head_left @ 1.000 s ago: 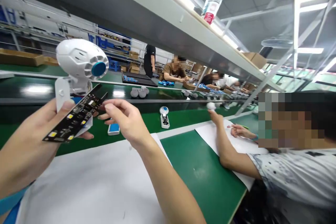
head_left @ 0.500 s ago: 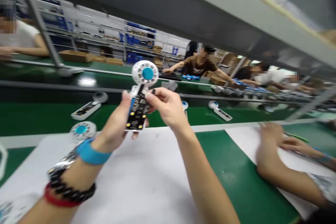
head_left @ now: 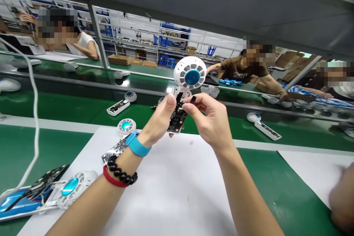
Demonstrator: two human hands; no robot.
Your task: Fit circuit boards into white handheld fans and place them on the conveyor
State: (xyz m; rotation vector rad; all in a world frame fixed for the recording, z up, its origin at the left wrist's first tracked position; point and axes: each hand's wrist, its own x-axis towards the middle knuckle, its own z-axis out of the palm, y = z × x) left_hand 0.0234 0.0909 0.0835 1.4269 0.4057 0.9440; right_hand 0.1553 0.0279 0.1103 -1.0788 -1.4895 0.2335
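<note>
My left hand (head_left: 159,120) is closed around the handle of a white handheld fan (head_left: 181,67), which stands nearly upright above the white sheet. Its round head has a blue centre, and a black circuit board (head_left: 177,120) is exposed along the handle. Thumb and forefinger of my right hand (head_left: 212,118) pinch a small black strip (head_left: 193,99) beside the fan's neck, at the top of the board. Some left fingers are hidden behind the handle. Below my left wrist, another opened fan (head_left: 126,127) lies on the sheet.
A white sheet (head_left: 166,191) covers part of the green bench. At left lies an opened fan (head_left: 70,188) with a blue inner part, near a white cable (head_left: 35,125). More fans (head_left: 267,129) lie on the green strip beyond. Co-workers sit across; an overhead shelf (head_left: 177,7) spans above.
The view has swung left, bringing the opened fan and cable at left into sight. Both hands stay at the same fan, whose head now tilts further right in the picture.
</note>
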